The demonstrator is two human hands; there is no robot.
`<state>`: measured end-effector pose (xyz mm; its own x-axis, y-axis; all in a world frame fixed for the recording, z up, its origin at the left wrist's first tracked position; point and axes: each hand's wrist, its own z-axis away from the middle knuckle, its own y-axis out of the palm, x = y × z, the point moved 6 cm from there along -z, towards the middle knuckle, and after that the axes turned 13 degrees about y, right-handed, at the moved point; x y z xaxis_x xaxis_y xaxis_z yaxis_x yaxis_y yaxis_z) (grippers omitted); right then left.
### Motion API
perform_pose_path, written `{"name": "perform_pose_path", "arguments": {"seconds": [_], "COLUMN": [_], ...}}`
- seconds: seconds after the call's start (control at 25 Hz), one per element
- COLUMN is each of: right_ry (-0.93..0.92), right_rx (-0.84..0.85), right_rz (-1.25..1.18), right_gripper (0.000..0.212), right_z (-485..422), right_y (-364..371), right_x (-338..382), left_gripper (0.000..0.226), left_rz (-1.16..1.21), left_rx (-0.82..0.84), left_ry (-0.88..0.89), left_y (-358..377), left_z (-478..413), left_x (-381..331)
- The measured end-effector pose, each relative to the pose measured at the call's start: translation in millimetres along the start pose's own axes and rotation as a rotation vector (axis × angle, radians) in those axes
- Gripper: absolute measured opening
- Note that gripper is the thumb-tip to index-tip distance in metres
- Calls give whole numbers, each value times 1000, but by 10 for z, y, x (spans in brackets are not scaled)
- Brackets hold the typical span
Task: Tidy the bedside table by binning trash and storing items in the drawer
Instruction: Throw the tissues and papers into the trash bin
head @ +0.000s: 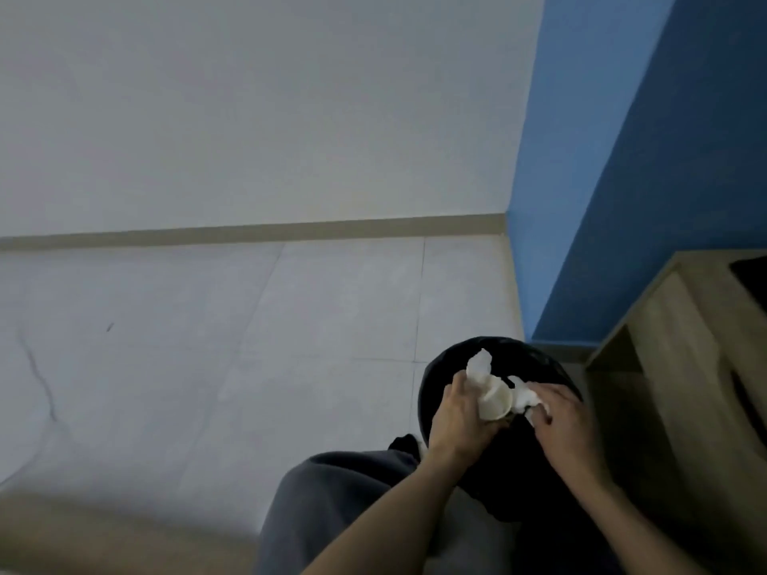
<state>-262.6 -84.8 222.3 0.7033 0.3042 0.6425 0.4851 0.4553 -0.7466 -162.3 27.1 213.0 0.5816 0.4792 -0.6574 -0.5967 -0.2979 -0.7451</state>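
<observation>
**A:** What sits closest to the camera?

**B:** A knee in grey trousers (pixel 344 491), cut by the bottom edge, with both bare forearms reaching forward past it. At the lower left lies a blurred tan strip (pixel 103 529); I cannot tell what it is.

**A:** And the hands?

**B:** The left hand (pixel 458 421) is curled round a pale paper cup (pixel 496 402), held at a tilt. A wad of white tissue (pixel 479 365) pokes up out of the same grip. The right hand (pixel 568 425) pinches a second crumpled tissue (pixel 523 397) between thumb and fingertips, and its fingers cover the lower part of that wad. This second wad lies just beside the cup.

**A:** Where is all that held?

**B:** Right over the mouth of the bin (pixel 548 367), which is lined with a black bag. Hands and wrists hide much of the opening, and the inside is too dark to make out.

**A:** What stands beside it?

**B:** The wooden bedside table (pixel 672 346), just right of the bin and cut off by the frame's right edge. Something dark (pixel 753 280) lies on its top, but only a corner shows, too little to name it.

**A:** Farther back?

**B:** Pale floor tiles (pixel 290 325) with a small dark mark (pixel 110 327) and a thin crack line (pixel 41 388) at the left. Then comes a tan skirting board (pixel 249 232) and a white wall (pixel 249 97). A blue wall (pixel 643 159) meets it in the corner behind the bin.
</observation>
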Motion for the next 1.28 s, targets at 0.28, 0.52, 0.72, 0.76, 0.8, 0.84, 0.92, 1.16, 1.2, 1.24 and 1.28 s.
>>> {"name": "perform_pose_path", "arguments": {"seconds": [0.28, 0.52, 0.72, 0.76, 0.8, 0.84, 0.92, 1.16, 1.2, 1.24, 1.28], "right_ry": [39, 31, 74, 86, 102, 115, 148, 99, 80, 64, 51], "right_rx": [337, 409, 469, 479, 489, 512, 510, -132, -229, -310, -389], "right_rz": [197, 240, 446, 468, 491, 516, 499, 107, 43, 7, -3], "right_gripper": [51, 62, 57, 53, 48, 43, 34, 27, 27, 26, 25], "right_z": [465, 380, 203, 201, 203, 225, 234, 54, 68, 98, 134], "right_y": [1102, 1086, 924, 866, 773, 690, 421, -1315, -1699, -2039, -2337], "right_x": [-684, -679, -647, -615, -569, -490, -334, 68, 38, -8, -73], "left_gripper": [75, 81, 77, 73, 69, 65, 52, 16, 18, 25, 31], "left_rz": [-29, -52, -258, -273, -287, -289, -181, 190, 215, 233, 240], "left_rx": [122, 215, 329, 330, 327, 315, 232, 106, 108, 111, 125], "left_ry": [-29, -20, -53, -57, -49, -41, 43, 417, 490, 545, 585], "left_y": [717, 827, 719, 675, 635, 590, 500, 359, 389, 454, 519], "left_z": [331, 272, 132, 135, 113, 97, -37, -639, -700, -748, -789], "left_x": [735, 757, 636, 615, 545, 500, 271, -1457, -1849, -2151, -2403]}}
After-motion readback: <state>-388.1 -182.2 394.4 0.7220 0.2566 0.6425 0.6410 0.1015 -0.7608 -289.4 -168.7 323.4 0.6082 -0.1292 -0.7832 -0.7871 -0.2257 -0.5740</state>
